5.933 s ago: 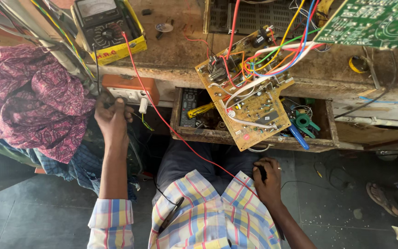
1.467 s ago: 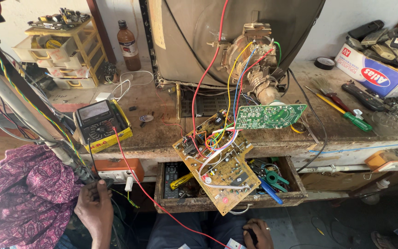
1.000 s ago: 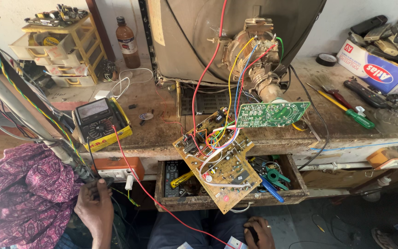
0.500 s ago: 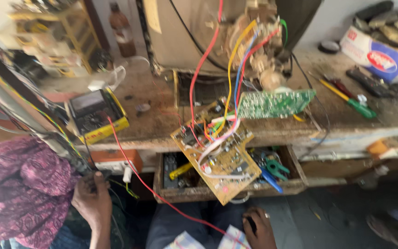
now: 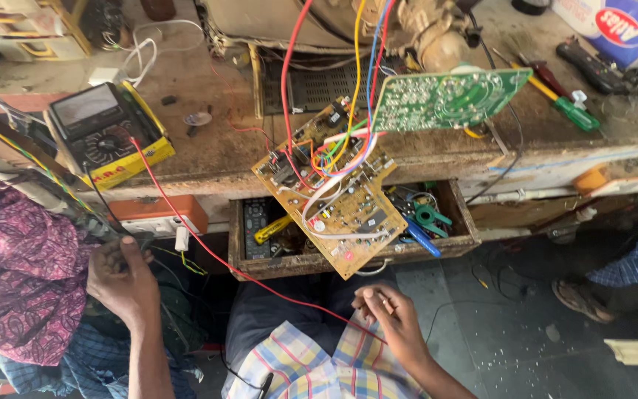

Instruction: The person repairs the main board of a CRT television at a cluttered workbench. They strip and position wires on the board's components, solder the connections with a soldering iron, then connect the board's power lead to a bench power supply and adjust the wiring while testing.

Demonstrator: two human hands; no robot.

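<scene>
Red wire (image 5: 208,247) runs to curled right hand (image 5: 389,318).

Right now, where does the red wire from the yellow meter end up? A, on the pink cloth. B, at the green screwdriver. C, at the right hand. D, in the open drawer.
C: the red wire runs from the meter down across the lap to the right hand, whose fingers pinch its end.

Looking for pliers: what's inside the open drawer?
The drawer shows a remote, yellow-handled tool and green, blue tools. The hanging board hides its middle.
</scene>
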